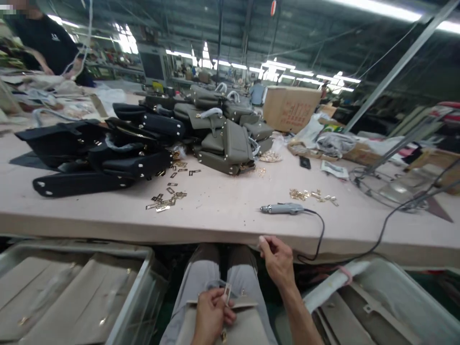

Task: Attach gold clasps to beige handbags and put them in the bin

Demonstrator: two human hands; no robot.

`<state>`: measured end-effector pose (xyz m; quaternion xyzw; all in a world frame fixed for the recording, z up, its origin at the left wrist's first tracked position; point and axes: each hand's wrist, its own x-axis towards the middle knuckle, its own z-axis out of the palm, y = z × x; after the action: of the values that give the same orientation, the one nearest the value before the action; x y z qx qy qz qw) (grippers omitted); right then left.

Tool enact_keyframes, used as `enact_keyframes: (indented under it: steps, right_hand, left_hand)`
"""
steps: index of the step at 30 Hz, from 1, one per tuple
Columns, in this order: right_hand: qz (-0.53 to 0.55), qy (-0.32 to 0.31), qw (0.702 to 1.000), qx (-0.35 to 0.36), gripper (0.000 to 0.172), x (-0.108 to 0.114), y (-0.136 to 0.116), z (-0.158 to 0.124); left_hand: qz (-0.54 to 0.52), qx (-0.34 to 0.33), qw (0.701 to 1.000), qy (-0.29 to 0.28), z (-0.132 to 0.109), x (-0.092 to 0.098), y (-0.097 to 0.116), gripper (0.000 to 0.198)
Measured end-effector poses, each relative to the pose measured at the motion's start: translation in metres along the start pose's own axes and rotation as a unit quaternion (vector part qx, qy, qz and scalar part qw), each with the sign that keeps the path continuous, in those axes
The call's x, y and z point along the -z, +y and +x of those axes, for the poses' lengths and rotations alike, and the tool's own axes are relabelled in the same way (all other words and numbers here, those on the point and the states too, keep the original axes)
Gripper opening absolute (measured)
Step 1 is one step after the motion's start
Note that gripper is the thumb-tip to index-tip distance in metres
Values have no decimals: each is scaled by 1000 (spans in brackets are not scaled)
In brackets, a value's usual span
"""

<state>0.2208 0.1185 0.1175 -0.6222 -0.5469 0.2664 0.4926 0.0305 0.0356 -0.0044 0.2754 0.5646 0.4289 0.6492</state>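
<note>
My left hand (211, 314) is closed on a small rectangular metal plate (227, 290) with a slot in it. Beneath that hand a beige handbag (247, 323) lies across my lap. My right hand (278, 261) is raised at the table's front edge, thumb and fingers pinched together; whatever may be between them is too small to make out. Just beyond it on the table lies a grey electric screwdriver (282, 208) with a black cord. Small gold fittings (300, 194) are scattered behind the tool, and more slotted metal plates (167, 201) lie in a loose pile to the left.
Black handbags (86, 182) and olive-grey handbags (226, 148) are heaped on the table (215, 215). A cardboard box (291, 108) stands behind. Crates with beige bags flank my legs: a left crate (134, 297) and a right crate (413, 292). A person (53, 45) stands at far left.
</note>
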Motion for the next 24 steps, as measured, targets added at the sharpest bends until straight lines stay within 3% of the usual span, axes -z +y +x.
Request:
enact_keyframes:
  steps: [5, 8, 11, 16, 20, 24]
  right_hand:
    - [-93, 71, 990, 83, 36, 34, -16, 90]
    - [-144, 35, 983, 111, 34, 22, -21, 120]
    - [-127, -50, 978, 158, 31, -25, -31, 123]
    - [-36, -211, 938, 273, 23, -136, -56, 103]
    - [-48, -197, 929, 310, 24, -217, -74, 109]
    - [-113, -152, 933, 308, 28, -269, -87, 125]
  left_hand:
    - [-24, -22, 999, 10, 7, 0, -7, 48]
    - [-39, -7, 999, 12, 3, -1, -9, 40]
    - [-70, 8, 997, 13, 1, -5, -11, 33]
    - [-78, 12, 997, 15, 4, -5, -13, 28]
    - [-76, -6, 997, 22, 1, -1, -9, 29]
    - [-120, 15, 992, 23, -6, 1, 5, 39]
